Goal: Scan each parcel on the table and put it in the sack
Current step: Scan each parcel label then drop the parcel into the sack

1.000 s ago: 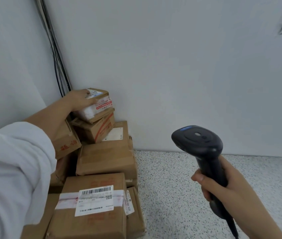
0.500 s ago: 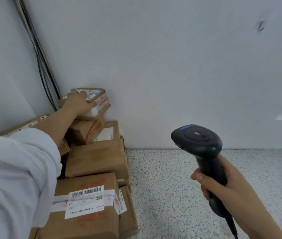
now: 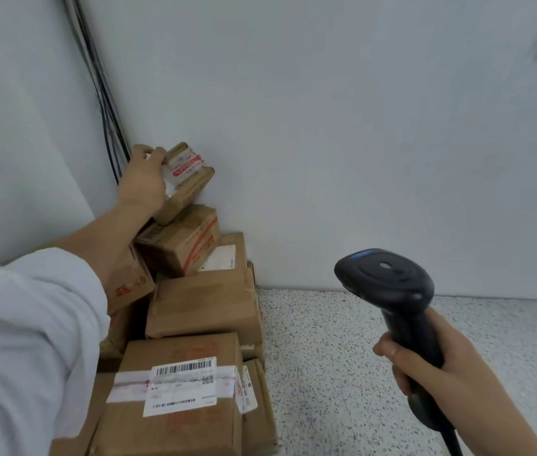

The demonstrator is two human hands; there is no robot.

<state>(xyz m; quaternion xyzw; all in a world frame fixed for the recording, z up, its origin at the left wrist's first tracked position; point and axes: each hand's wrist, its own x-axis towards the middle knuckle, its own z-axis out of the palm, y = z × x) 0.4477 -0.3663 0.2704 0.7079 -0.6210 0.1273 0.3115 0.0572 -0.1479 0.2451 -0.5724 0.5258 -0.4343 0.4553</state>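
Brown cardboard parcels are stacked in the corner at the left. My left hand (image 3: 143, 179) grips a small parcel (image 3: 188, 179) with a red-and-white label at the top of the stack, tilted up on its edge against the wall. Just below it lies a parcel with red tape (image 3: 183, 243). A large parcel with a barcode label (image 3: 178, 386) sits nearest me. My right hand (image 3: 438, 366) holds a black barcode scanner (image 3: 388, 284) upright at the right, well apart from the stack. No sack is in view.
Black cables (image 3: 102, 90) run down the corner of the white walls behind the stack. A speckled grey surface (image 3: 326, 373) spreads between the stack and the scanner. My white sleeve (image 3: 27, 340) fills the lower left.
My left hand has tilted the small top parcel from lying flat up onto its edge. The scanner hand has stayed where it was.
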